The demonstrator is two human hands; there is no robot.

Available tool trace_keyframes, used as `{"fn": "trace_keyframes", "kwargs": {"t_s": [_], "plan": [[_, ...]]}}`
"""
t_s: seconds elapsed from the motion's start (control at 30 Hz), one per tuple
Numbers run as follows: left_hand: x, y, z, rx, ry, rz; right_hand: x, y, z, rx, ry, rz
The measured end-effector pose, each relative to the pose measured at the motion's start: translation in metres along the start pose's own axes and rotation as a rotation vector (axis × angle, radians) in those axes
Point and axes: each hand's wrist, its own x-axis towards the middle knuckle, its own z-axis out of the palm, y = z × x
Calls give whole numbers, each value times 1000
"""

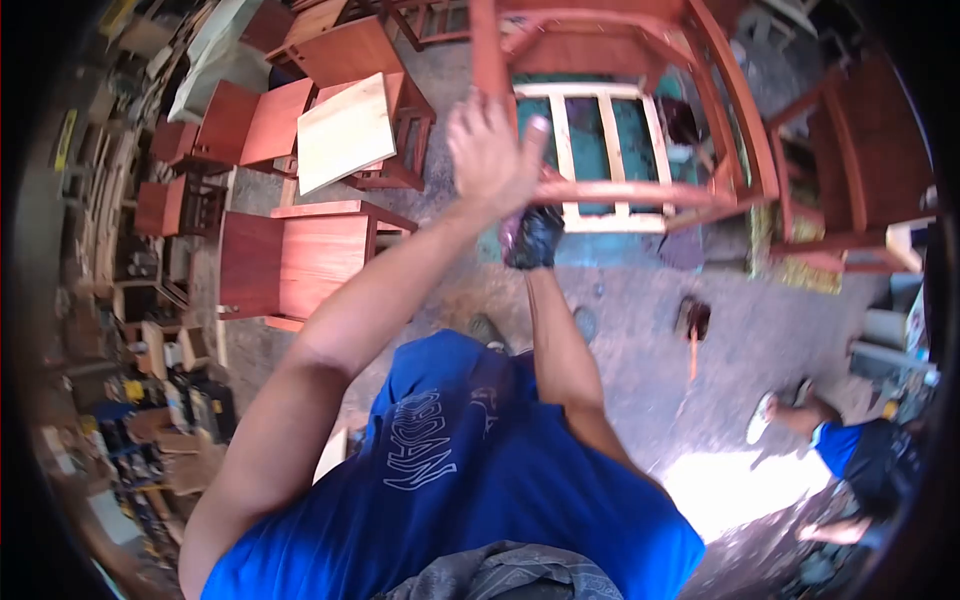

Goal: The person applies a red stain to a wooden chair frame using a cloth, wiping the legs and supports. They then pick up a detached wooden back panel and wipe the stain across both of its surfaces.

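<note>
My left hand (492, 158) is bare, its fingers spread and the palm lying against the corner of a reddish-brown wooden frame (640, 192). Below it, my right hand (536, 240) wears a black glove and is closed beneath the lower rail of the frame. A dark reddish-purple bit shows at the glove's left side; I cannot make out what it is. A pale slatted wooden piece (610, 140) shows through the frame, over a green stained surface.
Reddish chairs (325, 255) stand at the left, one bearing a pale board (348, 135). Another red piece (865, 150) is at the right. A dark container with a brush-like handle (692, 322) sits on the floor. A person (858, 452) is at the lower right.
</note>
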Motion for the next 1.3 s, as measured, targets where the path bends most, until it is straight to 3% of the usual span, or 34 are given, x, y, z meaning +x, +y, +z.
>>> {"fn": "trace_keyframes", "kwargs": {"t_s": [0.03, 0.1, 0.2, 0.23, 0.27, 0.3, 0.33, 0.37, 0.4, 0.47, 0.53, 0.6, 0.63, 0.67, 0.7, 0.73, 0.83, 0.87, 0.93, 0.97, 1.03, 1.13, 1.2, 1.27, 1.3], "plan": [[1, 3, -4, -15, -9, -17, 6, 8, 4, 30, 5, -60], [-1, 4, -10, -70, -8, -56, 6, 56, -31, -236, -88, 123], [-1, -1, -22, -231, 4, -90, 17, 42, -77, -1237, -637, -18], [-2, -5, -19, -297, 62, -81, 17, 38, -93, -1435, -765, -60], [-3, -7, -19, -333, 90, -86, 17, 41, -118, -1490, -750, -86], [-3, -10, -19, -375, 100, -96, 16, -16, -121, -1444, -706, 415], [-6, -12, -20, -422, 101, -104, 7, 13, -171, -1727, -1009, -42], [-8, -13, -20, -476, 117, -112, -15, -59, -167, -1808, -866, -197], [-8, -16, -20, -509, 118, -116, -20, -57, -185, -1994, -851, 103], [-9, -22, -21, -582, 131, -115, -43, -123, -217, -2124, -1106, 136], [-9, -24, -19, -643, 187, -135, -62, -165, -260, -2123, -950, 161], [-10, -25, -21, -752, 159, -184, -59, -190, -311, -1847, -790, 347], [-9, -24, -21, -762, 148, -204, -52, -197, -336, -1436, -638, 543], [-9, -25, -22, -776, 147, -201, -41, -198, -365, -700, -421, 783], [-9, -26, -23, -793, 148, -207, -30, -212, -374, -207, -308, 890], [-9, -27, -24, -806, 150, -210, -24, -222, -381, 47, -295, 906], [-8, -29, -20, -881, 162, -189, -5, -309, -278, 242, -337, 677], [-8, -30, -19, -941, 162, -193, 7, -321, -258, 69, -271, 496], [-11, -34, -8, -986, 180, -194, 33, -336, -215, 256, -186, 555], [-17, -42, -3, -1027, 179, -242, 36, -340, -181, -201, -92, 207], [-25, -68, 3, -1100, 199, -340, 37, -342, -95, -646, -57, -220], [-51, -128, 15, -1057, 208, -563, 55, -343, -9, -960, -321, -639], [-75, -184, 36, -951, 241, -800, 70, -335, 37, -1049, -367, -630], [-100, -249, 13, -938, 352, -943, 114, -303, 54, -1073, -612, -1029], [-110, -277, -9, -825, 413, -1002, 135, -268, 48, -1037, -644, -792]]}}
